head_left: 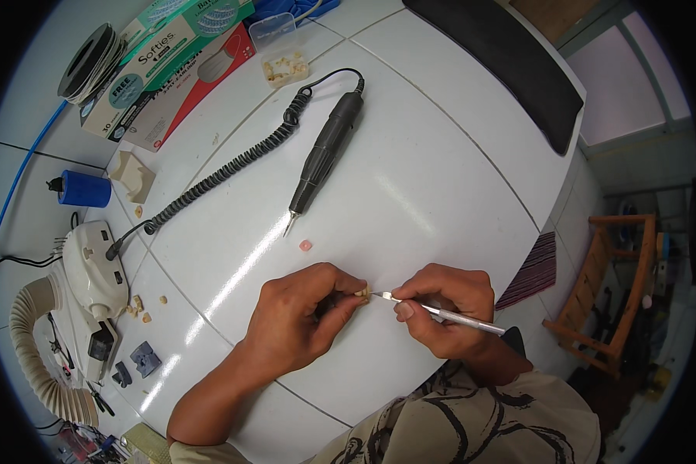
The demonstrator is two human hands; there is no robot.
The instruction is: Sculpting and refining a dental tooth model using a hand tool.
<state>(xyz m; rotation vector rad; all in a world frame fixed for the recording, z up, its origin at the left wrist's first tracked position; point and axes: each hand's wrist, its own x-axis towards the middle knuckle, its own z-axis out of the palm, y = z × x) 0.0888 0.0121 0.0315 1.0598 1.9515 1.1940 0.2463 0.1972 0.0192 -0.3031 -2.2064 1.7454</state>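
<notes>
Head view: piece (363, 293) is pinched by left fingers (339, 283), knife (472, 321) gripped penlike by right fingers (421, 286), presumably for fine control.

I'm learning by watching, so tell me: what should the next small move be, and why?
Probably a light stroke of the knife on the small yellowish piece: the left hand pinches that piece, while the right hand holds the knife with its blade at or very near it; contact is too small to tell.
</notes>
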